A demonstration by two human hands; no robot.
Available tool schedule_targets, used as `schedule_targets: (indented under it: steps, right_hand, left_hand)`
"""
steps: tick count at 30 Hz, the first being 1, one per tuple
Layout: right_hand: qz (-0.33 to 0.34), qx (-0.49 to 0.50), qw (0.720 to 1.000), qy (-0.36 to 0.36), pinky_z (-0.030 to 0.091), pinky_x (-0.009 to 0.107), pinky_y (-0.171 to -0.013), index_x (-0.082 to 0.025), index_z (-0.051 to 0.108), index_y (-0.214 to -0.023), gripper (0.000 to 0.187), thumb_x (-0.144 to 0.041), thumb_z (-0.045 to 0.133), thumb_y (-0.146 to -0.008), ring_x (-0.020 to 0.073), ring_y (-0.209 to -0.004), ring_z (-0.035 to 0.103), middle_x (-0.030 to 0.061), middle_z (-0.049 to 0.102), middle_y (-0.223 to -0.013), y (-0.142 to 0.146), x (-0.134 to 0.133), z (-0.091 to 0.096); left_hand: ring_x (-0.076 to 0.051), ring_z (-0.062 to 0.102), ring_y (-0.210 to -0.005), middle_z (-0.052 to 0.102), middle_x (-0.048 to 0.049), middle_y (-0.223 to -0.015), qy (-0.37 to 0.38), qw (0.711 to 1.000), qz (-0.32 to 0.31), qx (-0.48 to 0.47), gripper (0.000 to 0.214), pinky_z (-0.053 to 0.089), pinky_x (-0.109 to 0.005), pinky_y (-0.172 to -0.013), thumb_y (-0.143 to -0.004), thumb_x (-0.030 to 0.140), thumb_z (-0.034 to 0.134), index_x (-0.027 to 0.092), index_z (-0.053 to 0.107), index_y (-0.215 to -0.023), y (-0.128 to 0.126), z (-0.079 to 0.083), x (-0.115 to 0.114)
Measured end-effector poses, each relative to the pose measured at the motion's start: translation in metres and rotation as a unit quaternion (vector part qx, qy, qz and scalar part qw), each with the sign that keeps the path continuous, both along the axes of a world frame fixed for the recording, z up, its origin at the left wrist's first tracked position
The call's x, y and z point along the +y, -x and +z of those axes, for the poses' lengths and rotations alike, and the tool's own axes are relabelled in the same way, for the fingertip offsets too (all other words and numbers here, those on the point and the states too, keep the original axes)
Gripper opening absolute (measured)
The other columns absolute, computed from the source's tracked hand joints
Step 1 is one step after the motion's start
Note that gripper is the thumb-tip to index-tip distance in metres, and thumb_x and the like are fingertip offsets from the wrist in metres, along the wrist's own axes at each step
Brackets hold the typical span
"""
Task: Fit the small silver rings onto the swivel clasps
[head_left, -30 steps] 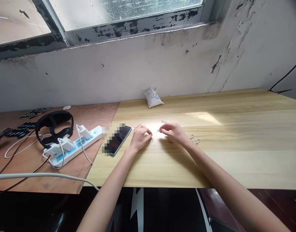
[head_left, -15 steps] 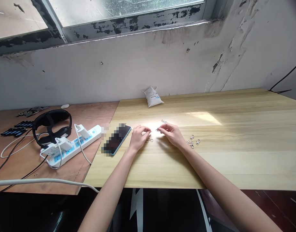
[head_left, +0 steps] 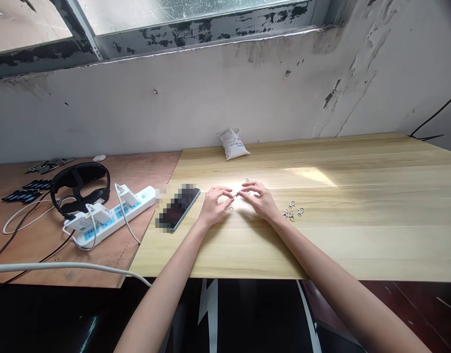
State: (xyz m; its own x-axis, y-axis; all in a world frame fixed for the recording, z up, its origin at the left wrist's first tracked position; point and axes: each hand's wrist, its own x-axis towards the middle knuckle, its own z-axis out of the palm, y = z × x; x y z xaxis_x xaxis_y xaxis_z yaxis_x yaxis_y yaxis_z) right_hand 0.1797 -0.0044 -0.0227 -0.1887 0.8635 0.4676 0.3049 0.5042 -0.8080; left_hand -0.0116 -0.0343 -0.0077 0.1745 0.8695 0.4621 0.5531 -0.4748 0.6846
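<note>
Grip on both left hand [head_left: 212, 206] and right hand [head_left: 261, 201] looks pinched shut around one tiny metal clasp [head_left: 237, 194] just above the desk [head_left: 358, 235], though it is too small to be sure. A slip could drop it among loose rings [head_left: 228, 210] beneath.

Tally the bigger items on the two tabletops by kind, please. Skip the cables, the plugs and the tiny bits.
Dark-screened smartphone with a blue edge: 1
White power strip with blue sockets: 1
Black padded headband device: 1
White printed pouch by the wall: 1
Total: 4
</note>
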Motion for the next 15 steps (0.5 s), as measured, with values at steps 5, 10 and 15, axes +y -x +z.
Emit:
schedule_targets:
  steps: [5, 10, 15]
  right_hand:
    - [-0.027, -0.080, 0.995, -0.044, 0.042, 0.048, -0.096, -0.026, 0.074, -0.091, 0.020, -0.041, 0.062, -0.087, 0.0271, -0.108, 0.056, 0.0091, 0.065, -0.108, 0.003, -0.003, -0.002]
    - [0.019, -0.134, 0.987, -0.092, 0.041, 0.047, -0.093, -0.027, 0.074, -0.094, 0.016, -0.036, 0.062, -0.087, 0.0272, -0.108, 0.056, 0.0080, 0.065, -0.109, 0.014, -0.009, -0.001]
    - [0.025, -0.130, 0.986, -0.096, 0.043, 0.042, -0.086, -0.025, 0.073, -0.091, 0.016, -0.031, 0.058, -0.090, 0.0254, -0.101, 0.058, 0.0081, 0.067, -0.102, 0.017, -0.007, -0.005]
  left_hand:
    - [-0.021, 0.058, -0.112, 0.068, -0.0042, -0.110, 0.027, 0.999, -0.006, -0.043, 0.003, 0.039, -0.043, -0.105, -0.083, 0.024, 0.068, 0.023, 0.069, -0.081, 0.000, 0.002, -0.002]
    - [-0.022, 0.059, -0.113, 0.067, -0.0056, -0.112, 0.051, 0.995, -0.011, -0.083, 0.002, 0.040, -0.043, -0.106, -0.082, 0.024, 0.068, 0.022, 0.069, -0.082, -0.003, 0.003, -0.002]
    - [-0.021, 0.059, -0.111, 0.067, -0.0046, -0.109, 0.027, 0.996, 0.001, -0.081, 0.001, 0.041, -0.040, -0.104, -0.082, 0.023, 0.068, 0.022, 0.069, -0.082, -0.007, 0.002, -0.003]
